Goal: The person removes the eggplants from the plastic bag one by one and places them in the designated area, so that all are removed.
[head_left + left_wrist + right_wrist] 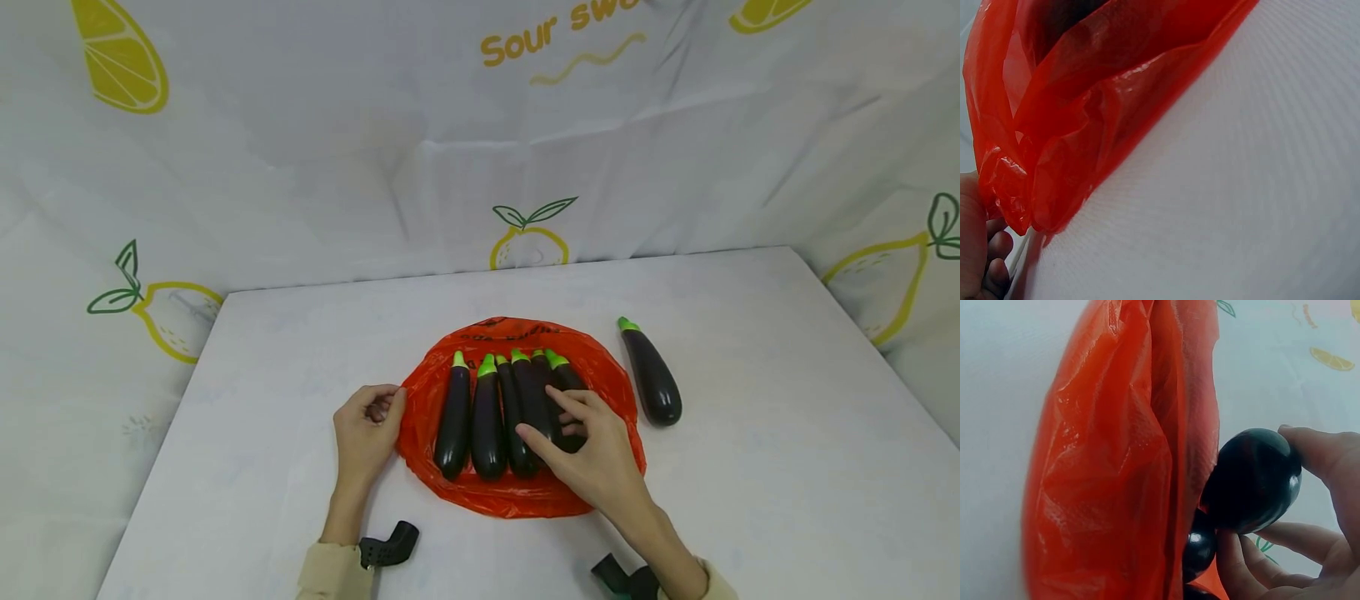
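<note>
A person's left hand [367, 429] pinches the left rim of a crinkled red plastic bag [417, 417]; well apart from it, the right hand [600, 450] grips a long, glossy dark-purple eggplant with a green cap [532, 400], within the bag's outline among similar eggplants [453, 425]; a loose eggplant [654, 379] lies on the flat white table [765, 433], just outside; a steady rim and an eggplant kept parallel would likely avoid jostling the row

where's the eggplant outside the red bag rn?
In the head view, the loose eggplant lies on the white table, just right of the red bag, farther from the camera than the right hand.
</note>
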`<move>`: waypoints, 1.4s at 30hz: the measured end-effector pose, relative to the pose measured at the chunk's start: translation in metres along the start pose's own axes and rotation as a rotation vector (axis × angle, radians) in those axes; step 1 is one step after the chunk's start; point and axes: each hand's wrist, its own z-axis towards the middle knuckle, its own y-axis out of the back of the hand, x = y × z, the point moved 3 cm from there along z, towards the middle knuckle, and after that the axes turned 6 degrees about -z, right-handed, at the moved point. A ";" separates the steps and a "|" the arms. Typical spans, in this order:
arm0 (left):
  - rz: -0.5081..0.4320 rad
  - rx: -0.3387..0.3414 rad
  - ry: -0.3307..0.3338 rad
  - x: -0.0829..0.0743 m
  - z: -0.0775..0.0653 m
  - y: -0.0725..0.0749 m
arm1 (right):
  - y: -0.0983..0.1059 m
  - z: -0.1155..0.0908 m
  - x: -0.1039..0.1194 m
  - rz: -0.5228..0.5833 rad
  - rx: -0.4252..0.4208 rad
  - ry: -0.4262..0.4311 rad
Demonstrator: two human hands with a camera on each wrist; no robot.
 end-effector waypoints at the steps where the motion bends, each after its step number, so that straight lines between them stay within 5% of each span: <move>1: -0.003 -0.001 -0.001 0.000 0.000 0.000 | 0.000 0.000 0.000 0.000 0.001 -0.002; 42: -0.005 -0.001 0.008 0.000 -0.001 0.000 | -0.001 -0.006 0.002 0.036 -0.099 0.026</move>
